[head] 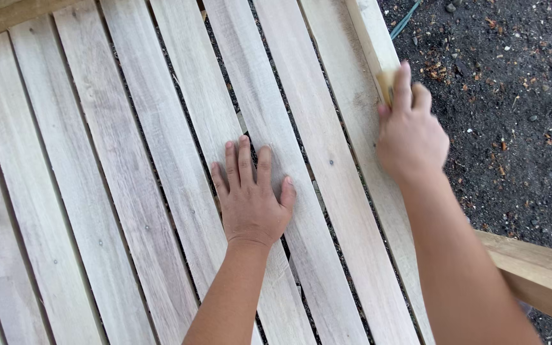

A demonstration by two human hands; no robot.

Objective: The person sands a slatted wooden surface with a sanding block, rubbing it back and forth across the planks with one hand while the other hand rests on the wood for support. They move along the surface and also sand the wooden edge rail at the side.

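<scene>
Left hand (250, 198) is lying flat on the slatted wooden panel (129, 191), fingers spread and open, gripping nothing. Palm is spanning two neighbouring slats near centre, fingers pointing toward 12 o'clock. Looks like it's bracing the panel and taking body weight while the other arm is reaching out.

Right hand (410, 137) is sitting at about 2 o'clock from the left one, fingers curled and pinching a small tan sanding pad (386, 84). Only a corner of the pad is showing past the fingertips; exact material is hard to tell. Pad is pressing against the raised side rail (368, 35) at the panel's right edge, where the rail is meeting the outermost slat.

Slats are running roughly from 11 to 5 o'clock with narrow gaps between. Dark soil (512, 96) is lying to the right of the rail. A thicker wooden beam (538, 268) is angling off at 4 o'clock, under the right forearm.
</scene>
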